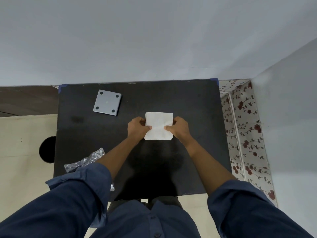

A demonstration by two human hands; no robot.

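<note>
Both hands, left [138, 127] and right [179, 127], pinch folded white napkin [158, 126] by opposite edges over worktop [188, 103], likely squaring fold.

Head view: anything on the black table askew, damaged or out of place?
The grey square device lies skewed to the table edges, four round feet up, seemingly upside down. A crumpled clear wrapper sits at the left edge. The white folded sheet shows creases.

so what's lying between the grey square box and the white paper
Nothing: only bare black tabletop separates the grey box and the paper, per head view.
</note>
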